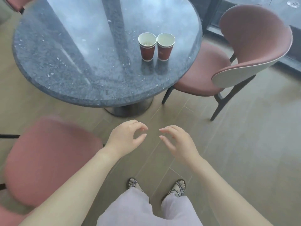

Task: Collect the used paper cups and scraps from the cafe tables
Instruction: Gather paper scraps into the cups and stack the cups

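Left grip (128, 137) and right grip (175, 142) hover empty, fingers loosely curled, short of the desk (65, 70), where the left cup (147, 46), perhaps holding scraps, stands just beside the right cup (165, 46); a hasty grab could topple both.

Pale lilac trousers (143, 212), beaded sandals (178, 188)

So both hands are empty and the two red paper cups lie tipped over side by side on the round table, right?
Not quite: the head view shows the left cup and the right cup standing upright, side by side on the round table. The left hand and right hand are indeed empty.
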The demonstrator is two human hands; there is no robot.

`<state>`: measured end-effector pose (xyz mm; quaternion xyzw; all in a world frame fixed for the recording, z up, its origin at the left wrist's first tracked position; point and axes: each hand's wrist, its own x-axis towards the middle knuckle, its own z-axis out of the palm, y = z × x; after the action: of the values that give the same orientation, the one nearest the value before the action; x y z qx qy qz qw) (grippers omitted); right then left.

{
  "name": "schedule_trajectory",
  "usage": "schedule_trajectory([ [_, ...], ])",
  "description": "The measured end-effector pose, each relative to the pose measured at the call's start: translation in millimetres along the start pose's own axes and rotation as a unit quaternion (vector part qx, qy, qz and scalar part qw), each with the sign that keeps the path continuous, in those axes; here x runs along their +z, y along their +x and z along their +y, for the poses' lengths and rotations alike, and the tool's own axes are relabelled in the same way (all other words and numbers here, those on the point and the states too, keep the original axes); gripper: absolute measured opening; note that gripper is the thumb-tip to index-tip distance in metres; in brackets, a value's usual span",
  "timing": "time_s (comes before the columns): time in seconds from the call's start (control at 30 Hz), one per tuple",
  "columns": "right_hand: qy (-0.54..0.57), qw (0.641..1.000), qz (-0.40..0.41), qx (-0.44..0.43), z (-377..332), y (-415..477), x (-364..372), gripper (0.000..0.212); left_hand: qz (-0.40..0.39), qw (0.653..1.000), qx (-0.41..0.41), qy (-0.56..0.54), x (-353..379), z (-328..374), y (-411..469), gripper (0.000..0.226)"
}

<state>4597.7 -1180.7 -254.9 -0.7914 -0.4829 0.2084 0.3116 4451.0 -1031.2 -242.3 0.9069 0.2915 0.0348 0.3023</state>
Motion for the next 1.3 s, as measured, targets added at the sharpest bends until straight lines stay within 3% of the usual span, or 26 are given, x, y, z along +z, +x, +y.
schedule_trajectory([
  [0.17,0.011,1.0,-0.029,-0.005,76.0,2.3,70.7,0.015,0.0,0.998,-0.06,-0.023,89.1,-56.0,8.9,0.014],
  [0.47,0.035,0.998,-0.037,-0.027,261.6,34.1,263.9,0.012,-0.021,0.997,-0.074,-0.01,289.8,-226.3,44.9,0.019],
  [0.77,0.016,0.997,-0.066,-0.035,422.8,79.9,439.7,0.013,-0.084,0.994,-0.009,0.071,456.7,-399.8,107.2,0.02],
  [1.0,-0.016,0.996,-0.089,-0.017,474.0,84.2,508.4,0.016,-0.11,0.991,-0.045,0.053,548.7,-468.8,118.4,0.017],
  [1.3,-0.053,0.989,-0.137,0.033,500.6,60.7,524.0,0.019,-0.174,0.972,-0.122,0.104,587.7,-495.4,116.2,0.022],
])
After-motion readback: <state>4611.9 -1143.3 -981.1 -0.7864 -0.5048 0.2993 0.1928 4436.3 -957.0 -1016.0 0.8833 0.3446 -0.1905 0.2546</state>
